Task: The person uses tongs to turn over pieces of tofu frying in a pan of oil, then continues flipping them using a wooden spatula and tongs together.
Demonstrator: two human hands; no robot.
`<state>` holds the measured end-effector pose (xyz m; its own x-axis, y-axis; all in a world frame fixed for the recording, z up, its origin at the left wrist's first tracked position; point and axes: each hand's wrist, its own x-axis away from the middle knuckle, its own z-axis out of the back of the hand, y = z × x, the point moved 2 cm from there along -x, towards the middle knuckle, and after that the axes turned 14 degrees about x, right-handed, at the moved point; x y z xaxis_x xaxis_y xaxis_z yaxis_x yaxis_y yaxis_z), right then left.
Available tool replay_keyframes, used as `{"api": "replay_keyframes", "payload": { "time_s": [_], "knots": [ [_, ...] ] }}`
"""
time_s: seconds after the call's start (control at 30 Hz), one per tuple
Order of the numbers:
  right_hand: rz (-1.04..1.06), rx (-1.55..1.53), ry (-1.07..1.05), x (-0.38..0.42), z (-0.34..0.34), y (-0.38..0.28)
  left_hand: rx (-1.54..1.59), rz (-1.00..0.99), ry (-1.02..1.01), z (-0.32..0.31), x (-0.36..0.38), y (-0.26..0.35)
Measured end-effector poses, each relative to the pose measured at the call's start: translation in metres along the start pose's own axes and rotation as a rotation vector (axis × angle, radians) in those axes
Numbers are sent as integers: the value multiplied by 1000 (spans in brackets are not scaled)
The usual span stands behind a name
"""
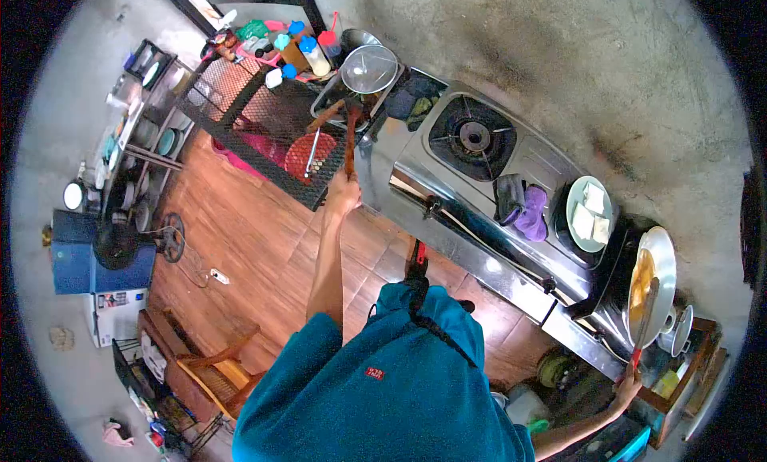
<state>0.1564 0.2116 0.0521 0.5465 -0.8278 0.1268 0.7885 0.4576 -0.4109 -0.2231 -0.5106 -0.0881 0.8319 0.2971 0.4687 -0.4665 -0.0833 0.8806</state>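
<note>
My left hand is closed around the handle of a wooden spatula, held upright in the view. The spatula's far end is over a metal tray, next to a round mesh strainer. At the right, my right hand grips the red handle of a long metal spatula. Its flat metal part reaches over a wok with golden-orange food in it. Beside the wok, a pale plate carries white blocks on the stove.
The gas stove has a bare burner; purple and grey cloths lie near the plate. Bottles stand on a black mesh rack. Behind me are a wooden chair and dish shelves.
</note>
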Motion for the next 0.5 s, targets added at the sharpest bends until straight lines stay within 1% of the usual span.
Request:
{"api": "replay_keyframes", "payload": {
  "time_s": [0.03, 0.1, 0.13, 0.17, 0.2, 0.23, 0.27, 0.3, 0.33, 0.37, 0.4, 0.43, 0.47, 0.5],
  "knots": [
    [3, 5, 6, -6, 1, 9, 7, 3, -3, 1, -10, -7],
    [25, -64, 4, -5, 2, 8, -533, -607, 173, 4, -14, 6],
    [-19, -39, 33, -4, 3, 5, -467, -499, 189, 5, -22, 6],
    [-21, -36, 32, -6, 3, 3, -469, -495, 187, 11, -45, -3],
    [-6, -64, 23, -9, 1, 4, -377, -440, 201, 23, -84, -22],
    [5, -90, 16, -11, 1, 9, -288, -384, 210, 31, -105, -35],
    [-12, -22, 54, -20, 2, 21, -525, -397, 150, 31, -78, 0],
    [35, -54, -46, -19, 3, 17, -762, -419, 86, 28, -52, 41],
    [34, -25, -2, -15, 3, 13, -834, -444, 85, 39, -78, 32],
    [19, 9, 42, -7, 2, -5, -870, -654, 30, 59, -127, 5],
    [-24, -38, 48, 38, 2, -85, -1311, -864, -126, 78, -147, -1],
    [-142, 7, -82, 15, 1, -32, -1271, -951, 166, 61, -106, 28],
    [-1, -115, -21, 43, 5, -86, -750, -654, 26, 72, -113, 31],
    [131, 59, 102, -7, -7, 26, -858, -540, 102, 48, -60, 79]
  ]
}}
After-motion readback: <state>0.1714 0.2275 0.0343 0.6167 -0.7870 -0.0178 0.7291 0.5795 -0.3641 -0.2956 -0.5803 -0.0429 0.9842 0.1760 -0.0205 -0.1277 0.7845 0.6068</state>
